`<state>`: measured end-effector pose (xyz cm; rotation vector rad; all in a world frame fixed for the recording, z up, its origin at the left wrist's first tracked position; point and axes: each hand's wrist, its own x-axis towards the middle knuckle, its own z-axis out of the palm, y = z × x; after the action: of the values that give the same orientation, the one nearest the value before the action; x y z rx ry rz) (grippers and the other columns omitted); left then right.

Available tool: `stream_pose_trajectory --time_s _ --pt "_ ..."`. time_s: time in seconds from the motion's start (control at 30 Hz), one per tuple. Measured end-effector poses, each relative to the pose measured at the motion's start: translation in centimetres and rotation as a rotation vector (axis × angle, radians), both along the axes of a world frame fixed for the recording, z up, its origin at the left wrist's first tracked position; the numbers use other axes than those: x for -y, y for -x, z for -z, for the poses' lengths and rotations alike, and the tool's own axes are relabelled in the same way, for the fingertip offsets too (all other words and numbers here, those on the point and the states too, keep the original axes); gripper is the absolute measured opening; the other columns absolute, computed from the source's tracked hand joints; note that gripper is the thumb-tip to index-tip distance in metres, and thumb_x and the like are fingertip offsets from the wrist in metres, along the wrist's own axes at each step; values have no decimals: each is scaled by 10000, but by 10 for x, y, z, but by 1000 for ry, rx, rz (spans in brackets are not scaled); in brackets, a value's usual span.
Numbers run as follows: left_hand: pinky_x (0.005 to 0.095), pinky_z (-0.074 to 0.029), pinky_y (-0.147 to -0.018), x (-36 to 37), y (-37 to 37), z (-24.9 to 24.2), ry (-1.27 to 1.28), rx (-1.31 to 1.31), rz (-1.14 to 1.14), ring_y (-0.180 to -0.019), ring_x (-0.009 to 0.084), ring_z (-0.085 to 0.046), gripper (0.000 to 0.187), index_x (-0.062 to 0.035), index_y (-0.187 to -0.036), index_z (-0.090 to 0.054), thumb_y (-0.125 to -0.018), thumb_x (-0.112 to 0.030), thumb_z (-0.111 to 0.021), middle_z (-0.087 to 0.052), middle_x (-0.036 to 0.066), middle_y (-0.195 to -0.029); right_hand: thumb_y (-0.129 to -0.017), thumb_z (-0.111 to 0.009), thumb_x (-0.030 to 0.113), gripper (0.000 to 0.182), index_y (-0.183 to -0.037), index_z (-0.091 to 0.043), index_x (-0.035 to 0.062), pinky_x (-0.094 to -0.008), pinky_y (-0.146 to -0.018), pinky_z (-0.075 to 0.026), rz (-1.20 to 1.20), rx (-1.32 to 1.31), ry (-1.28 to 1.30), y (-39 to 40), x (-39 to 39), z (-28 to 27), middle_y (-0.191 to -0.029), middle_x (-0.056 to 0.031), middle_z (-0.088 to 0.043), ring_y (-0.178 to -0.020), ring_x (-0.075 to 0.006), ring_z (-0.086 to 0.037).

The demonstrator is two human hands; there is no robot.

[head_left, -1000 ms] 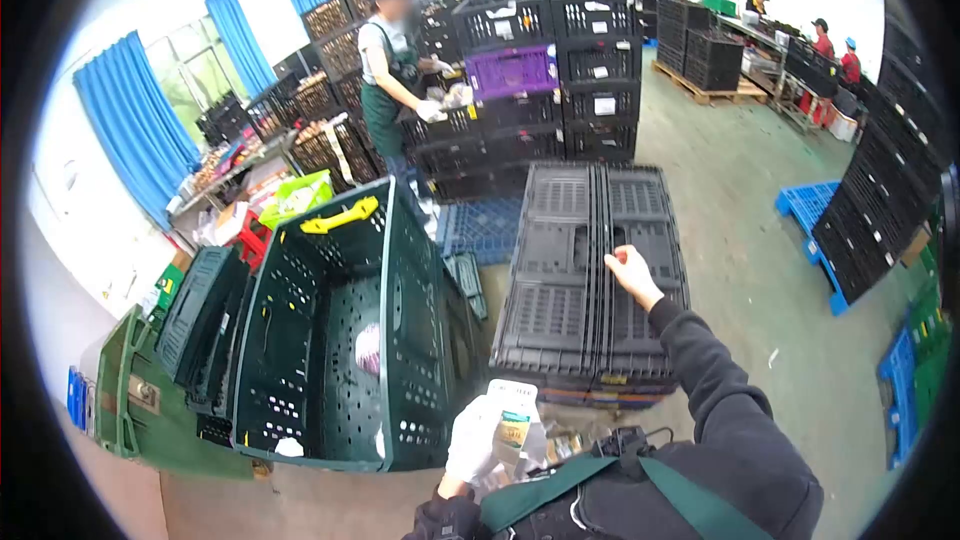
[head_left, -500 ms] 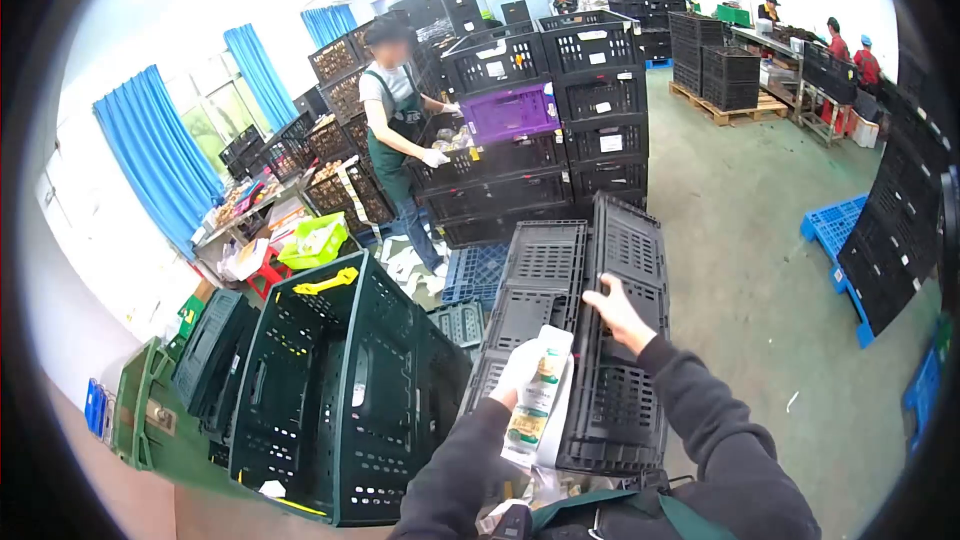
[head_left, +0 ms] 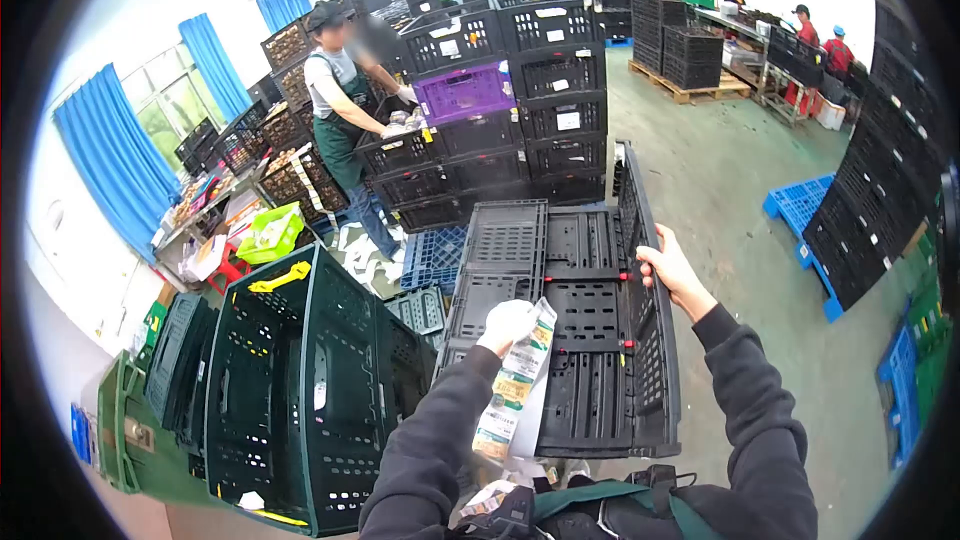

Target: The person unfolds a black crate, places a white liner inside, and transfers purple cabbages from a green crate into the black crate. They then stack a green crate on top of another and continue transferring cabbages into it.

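Observation:
A black folding crate point(head_left: 583, 310) lies in front of me, its right side panel raised upright and its left side lying flat. My right hand point(head_left: 672, 268) is bare and closed on the top edge of that raised panel. My left hand point(head_left: 510, 324) wears a white glove and grips a strip of printed labels point(head_left: 513, 390), which hangs down over the near left part of the crate. Red clips show on the crate's inner panels.
Left of the crate stands a tall dark green crate point(head_left: 312, 390). Beyond are stacked black crates point(head_left: 555, 90) with a purple crate point(head_left: 465, 95), and a person in a green apron point(head_left: 340, 110). Blue pallets point(head_left: 800, 210) with black crates are at right.
My right hand has moved right and swung the crate's right panel up, exposing its inside. My left hand still holds the label strip. The whole view has shifted slightly.

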<state>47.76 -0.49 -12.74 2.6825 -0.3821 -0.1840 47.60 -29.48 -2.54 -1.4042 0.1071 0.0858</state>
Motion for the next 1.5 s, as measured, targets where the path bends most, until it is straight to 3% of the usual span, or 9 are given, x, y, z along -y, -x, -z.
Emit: stream_pose_trajectory --time_s 0.27,0.57,0.63,0.7,0.83,1.03,1.1,1.27,1.5 --pt "290 -439 -690 7 -9 12 578 -476 -193 -763 158 -573 259 25 -896 -623 -834 -212 -541 -639 92 -843 -800 -568 74 670 -1354 -190 77 -229 -428 -425 -5 18 76 -5 0 6 -785 -51 -511 -534 -75 -460" --pt "263 -454 -735 -65 6 -89 871 -260 16 -793 119 -562 289 4 -1030 -582 -869 -223 -506 -615 57 -910 -777 -552 78 610 -1308 -256 28 -254 -452 -451 -8 33 294 -5 4 -1 -785 -66 -545 -514 -96 -508" --pt "218 -453 -723 -101 10 -107 926 174 100 -785 84 -557 284 -15 -1064 -569 -881 -220 -495 -597 35 -906 -739 -530 105 594 -1287 -318 21 -350 -619 -504 -72 242 577 -18 24 7 -933 -150 -568 -678 -200 -599" --pt "219 -475 -679 -142 10 -114 1081 -74 -27 -761 99 -574 247 -5 -1077 -547 -872 -132 -497 -609 33 -914 -714 -536 132 578 -1261 -375 41 -448 -824 -433 133 664 1389 -6 15 -17 -1162 -229 -470 -1014 -350 -510" --pt "257 -512 -716 -140 37 -150 1382 -493 -232 -790 158 -615 312 50 -1092 -530 -856 -154 -530 -622 91 -952 -665 -550 176 162 -713 -620 38 -399 -867 -368 -384 1161 2086 -11 -17 -33 -835 -136 -558 -998 -276 -488" --pt "282 -520 -664 -151 26 -142 1259 -572 -295 -733 163 -624 258 21 -1017 -575 -844 -167 -543 -636 85 -887 -792 -547 264 282 -945 -651 51 -521 -652 -496 -1072 -38 2947 -51 -88 -4 -862 -131 -663 -761 -279 -631" --pt "234 -487 -650 -159 16 -135 940 -453 -249 -733 107 -604 262 -15 -1030 -596 -853 -202 -552 -643 45 -871 -769 -564 247 241 -850 -650 36 -402 -546 -528 -1065 -280 3032 -77 -109 11 -782 -133 -661 -642 -240 -637" --pt "314 -464 -659 -161 14 -112 94 336 -53 -728 207 -588 236 -40 -875 -604 -850 -256 -514 -599 106 -794 -674 -646 246 172 -735 -682 90 -386 -565 -483 -674 786 2232 -127 -93 60 -690 -100 -651 -673 -255 -641" --pt "351 -463 -634 -133 35 -115 -142 492 -131 -710 269 -577 165 -120 -788 -586 -830 -267 -524 -530 101 -793 -672 -685 386 462 -945 -628 18 -409 -799 -456 -662 653 1723 -115 -106 114 -983 -184 -568 -949 -331 -532"
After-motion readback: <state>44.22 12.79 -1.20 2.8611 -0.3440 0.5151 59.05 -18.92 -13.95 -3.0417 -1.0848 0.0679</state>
